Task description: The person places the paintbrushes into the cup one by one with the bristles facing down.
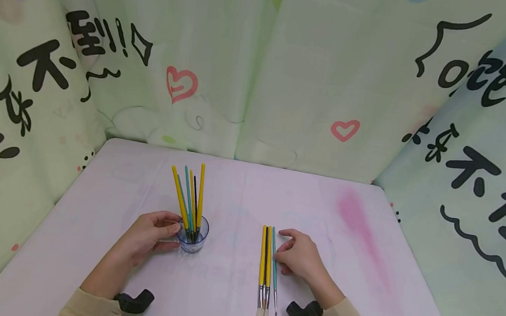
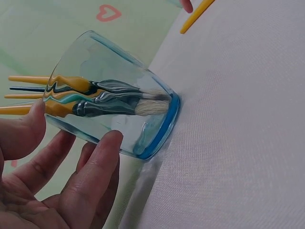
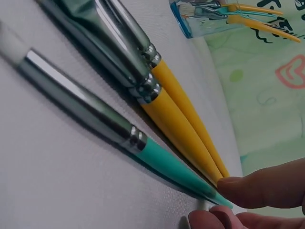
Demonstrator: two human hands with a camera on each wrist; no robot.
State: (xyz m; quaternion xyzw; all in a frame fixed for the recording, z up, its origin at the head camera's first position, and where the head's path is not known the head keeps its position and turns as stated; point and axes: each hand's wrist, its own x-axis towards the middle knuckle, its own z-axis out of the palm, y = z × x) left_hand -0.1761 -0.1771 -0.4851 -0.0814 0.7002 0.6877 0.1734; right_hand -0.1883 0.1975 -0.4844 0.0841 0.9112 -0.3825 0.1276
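Note:
A clear, blue-tinted cup (image 1: 204, 232) stands upright on the table, holding several paintbrushes (image 1: 181, 199) with bristles down and yellow, teal and dark handles up. My left hand (image 1: 148, 234) holds this cup from its left side, thumb at the rim in the left wrist view and fingers about the wall. To the right, a teal paintbrush (image 3: 176, 169) lies on the cloth, bristles toward me. My right hand (image 1: 301, 254) pinches its handle between thumb and finger. Close along its left lie two yellow paintbrushes (image 1: 263, 261) with a black paintbrush (image 1: 266, 249) between them.
A pale pink cloth covers the table (image 1: 232, 196), with a brighter pink streak at the right. Printed curtains (image 1: 259, 70) with hearts and black lettering enclose the back and both sides. Black bands (image 1: 134, 301) sit at both wrists, by beige sleeves (image 1: 92, 308).

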